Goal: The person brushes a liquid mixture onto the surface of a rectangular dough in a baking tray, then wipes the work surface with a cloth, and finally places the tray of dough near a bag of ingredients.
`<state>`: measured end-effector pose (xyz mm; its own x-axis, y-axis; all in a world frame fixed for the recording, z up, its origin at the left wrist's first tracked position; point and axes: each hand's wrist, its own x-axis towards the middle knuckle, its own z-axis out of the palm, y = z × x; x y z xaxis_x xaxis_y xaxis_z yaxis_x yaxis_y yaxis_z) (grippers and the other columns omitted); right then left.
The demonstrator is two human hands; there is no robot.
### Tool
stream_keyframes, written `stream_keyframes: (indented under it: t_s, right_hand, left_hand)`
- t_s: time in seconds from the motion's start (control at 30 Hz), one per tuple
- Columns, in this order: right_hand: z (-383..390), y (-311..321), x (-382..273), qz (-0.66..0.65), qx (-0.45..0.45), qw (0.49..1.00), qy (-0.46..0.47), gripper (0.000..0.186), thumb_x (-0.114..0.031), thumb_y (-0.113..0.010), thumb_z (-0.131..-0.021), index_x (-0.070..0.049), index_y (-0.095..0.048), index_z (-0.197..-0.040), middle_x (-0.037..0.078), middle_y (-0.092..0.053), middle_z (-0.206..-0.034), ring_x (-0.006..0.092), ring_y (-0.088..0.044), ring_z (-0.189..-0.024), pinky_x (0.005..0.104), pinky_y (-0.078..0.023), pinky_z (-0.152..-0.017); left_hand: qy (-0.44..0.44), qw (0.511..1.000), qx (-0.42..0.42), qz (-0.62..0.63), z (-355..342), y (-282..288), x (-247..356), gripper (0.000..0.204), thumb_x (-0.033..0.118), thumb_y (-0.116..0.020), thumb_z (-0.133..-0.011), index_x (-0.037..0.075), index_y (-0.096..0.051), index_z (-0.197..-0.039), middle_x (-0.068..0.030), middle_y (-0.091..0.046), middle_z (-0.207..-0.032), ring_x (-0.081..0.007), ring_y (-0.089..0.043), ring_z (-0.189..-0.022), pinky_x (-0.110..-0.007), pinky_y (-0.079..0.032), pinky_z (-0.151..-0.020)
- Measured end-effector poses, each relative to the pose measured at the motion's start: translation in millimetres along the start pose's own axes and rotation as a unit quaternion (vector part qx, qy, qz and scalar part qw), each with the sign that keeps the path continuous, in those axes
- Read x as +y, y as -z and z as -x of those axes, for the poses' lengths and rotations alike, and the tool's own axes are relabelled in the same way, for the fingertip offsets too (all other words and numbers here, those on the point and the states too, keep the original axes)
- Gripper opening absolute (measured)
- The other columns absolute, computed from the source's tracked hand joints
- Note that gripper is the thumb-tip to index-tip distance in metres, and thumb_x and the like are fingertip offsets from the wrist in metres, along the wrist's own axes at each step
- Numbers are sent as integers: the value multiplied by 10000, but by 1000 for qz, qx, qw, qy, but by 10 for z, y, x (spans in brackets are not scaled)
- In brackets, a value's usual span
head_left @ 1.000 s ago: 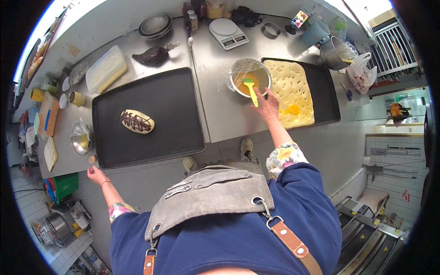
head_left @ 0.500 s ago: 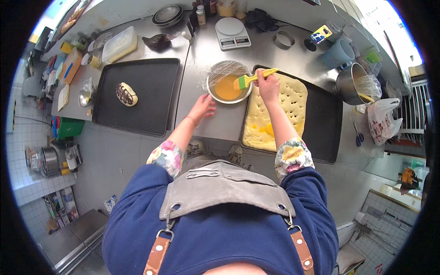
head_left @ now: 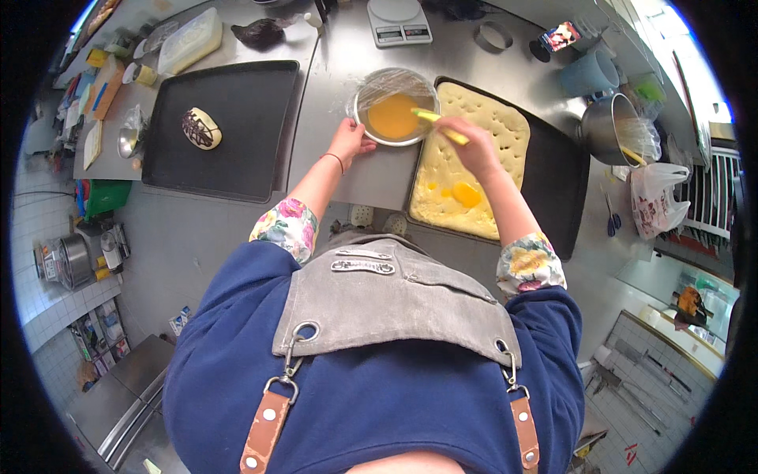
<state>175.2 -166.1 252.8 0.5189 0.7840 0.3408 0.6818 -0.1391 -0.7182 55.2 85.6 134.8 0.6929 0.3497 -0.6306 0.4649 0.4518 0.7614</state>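
The metal worktop (head_left: 371, 180) carries two dark trays. The right tray (head_left: 557, 174) lies close to its front edge; the left tray (head_left: 229, 142) reaches the front edge too, left of the worktop's seam. A pale, dimpled dough sheet (head_left: 454, 170) covers the left part of the right tray. A round bowl (head_left: 395, 142) stands between the trays, just beside the right tray's far left corner, with orange liquid (head_left: 392, 116) inside and clear film (head_left: 395, 77) at its far side.

The right hand (head_left: 475, 148) is above the dough sheet, its grip closed around the handle of a yellow-green brush (head_left: 429, 116). The brush slants out of that grip toward the left, its head over the bowl's right side; the bristles are hard to make out. The left hand (head_left: 348, 142) touches the bowl's near left rim; whether its grip pinches the rim, I cannot tell.

A dark-striped bun (head_left: 200, 129) sits on the left tray. A yellow puddle (head_left: 466, 194) lies on the dough toward the worktop's front edge.
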Motion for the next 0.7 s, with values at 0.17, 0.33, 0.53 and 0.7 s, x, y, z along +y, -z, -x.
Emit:
stream_keyframes:
  t_s: [0.17, 0.33, 0.53, 0.7]
  right_hand:
    - [730, 66, -397, 193, -104, 975, 28, 374, 29, -587, -793, -124, -644, -1129, 121, -664, -1107, 297, -657, -984, 354, -547, -820]
    - [1680, 110, -669, -23, 352, 894, -276, 125, -28, -620, -923, 25, -663, -1028, 101, -698, -951, 151, -674, -891, 288, -557, -786]
    - [2068, -345, -515, 176, 394, 804, -409, 111, -115, -618, -933, -19, -654, -974, 95, -706, -861, 180, -692, -823, 311, -535, -691]
    - [1590, -667, -524, 71, 412, 812, -408, 111, -116, -617, -931, -15, -649, -966, 117, -697, -840, 173, -709, -750, 296, -546, -650]
  left_hand:
    - [-10, 1000, 19, -7, -41, 60, 32, 275, 128, -432, -1000, -21, -363, -1220, -161, -554, -1030, -225, -674, -738, -317, -601, -612]
    - [-6, 1000, -5, 11, -74, 158, -2, 338, 192, -465, -1005, -3, -366, -1262, -153, -583, -1077, -228, -662, -843, -331, -593, -728]
    - [15, 999, 8, 35, 189, 268, -123, 363, 286, -439, -1009, 3, -383, -1229, -190, -557, -1172, -246, -636, -917, -334, -553, -778]
    - [17, 999, -20, -21, 444, 504, -381, 305, 262, -442, -1009, 23, -430, -1198, -150, -597, -1120, -208, -628, -887, -303, -534, -759]
